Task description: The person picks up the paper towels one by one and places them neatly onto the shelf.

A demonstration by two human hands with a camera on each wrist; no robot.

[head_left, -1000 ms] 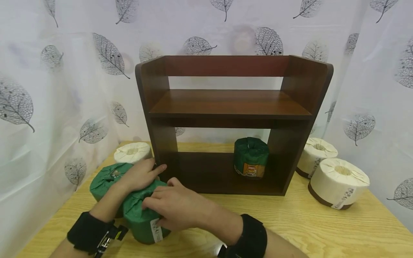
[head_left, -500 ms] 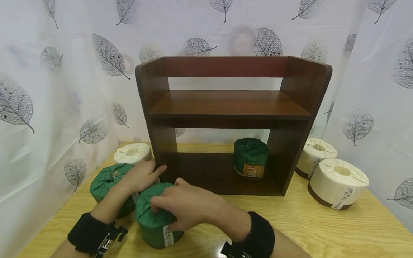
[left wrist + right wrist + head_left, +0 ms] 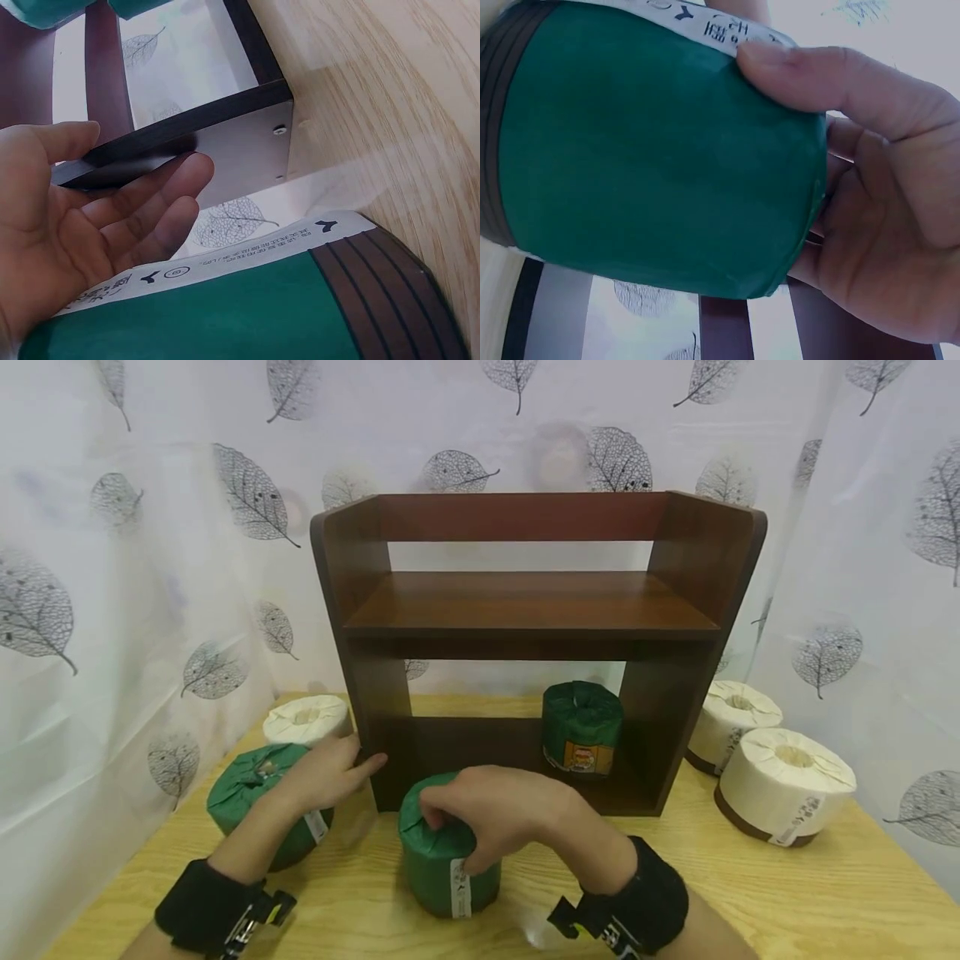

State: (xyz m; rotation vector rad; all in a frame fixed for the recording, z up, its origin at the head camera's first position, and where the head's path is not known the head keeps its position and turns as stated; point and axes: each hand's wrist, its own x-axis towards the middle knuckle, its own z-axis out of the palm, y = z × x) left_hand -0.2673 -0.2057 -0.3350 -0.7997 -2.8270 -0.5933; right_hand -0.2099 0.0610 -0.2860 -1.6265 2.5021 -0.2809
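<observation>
A green-wrapped toilet paper roll [image 3: 431, 881] with a white printed strip is held by my right hand [image 3: 517, 806], thumb on its side and fingers over its top. In the right wrist view the held roll [image 3: 652, 157] shows a dark brown striped end. My left hand [image 3: 326, 772] grips the left side panel of the dark brown wooden shelf [image 3: 536, 602]; in the left wrist view the thumb lies on one face of the panel and the fingers on the other. Beneath my left forearm stands another green roll [image 3: 243, 785], partly hidden.
One green roll [image 3: 582, 727] stands on the shelf's lower level, at the right. A cream roll [image 3: 307, 718] is behind my left hand. Two more, a rear cream roll [image 3: 731, 727] and a front cream roll [image 3: 783, 785], stand right of the shelf on the wooden table [image 3: 810, 902].
My right hand has carried the green toilet paper roll rightward, away from the other green roll, to the front of the shelf. My left hand has stayed on the side panel.
</observation>
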